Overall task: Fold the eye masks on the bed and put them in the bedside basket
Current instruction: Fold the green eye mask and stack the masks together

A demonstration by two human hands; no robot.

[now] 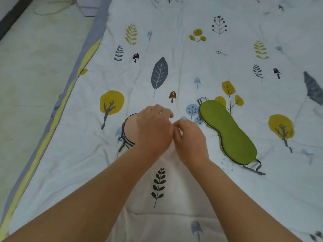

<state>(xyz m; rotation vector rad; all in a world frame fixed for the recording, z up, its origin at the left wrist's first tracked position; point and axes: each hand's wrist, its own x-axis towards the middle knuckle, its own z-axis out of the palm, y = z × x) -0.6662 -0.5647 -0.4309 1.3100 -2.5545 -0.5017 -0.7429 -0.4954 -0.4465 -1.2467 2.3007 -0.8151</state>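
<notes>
A pink eye mask (130, 128) with dark piping lies on the bed, mostly hidden under my left hand (153, 126), which rests flat on it with fingers curled at the far edge. Its grey strap (123, 143) bunches at the near left. My right hand (189, 137) sits just to the right, fingers curled, touching the left hand; whether it pinches anything is hidden. A green eye mask (229, 131) lies flat and unfolded to the right, its grey strap (257, 169) trailing at the near end. The basket is not in view.
The white quilt (174, 49) printed with leaves, trees and mushrooms covers the bed. Its grey and yellow edge (70, 88) runs diagonally on the left, with pale floor tiles (35, 67) beyond it.
</notes>
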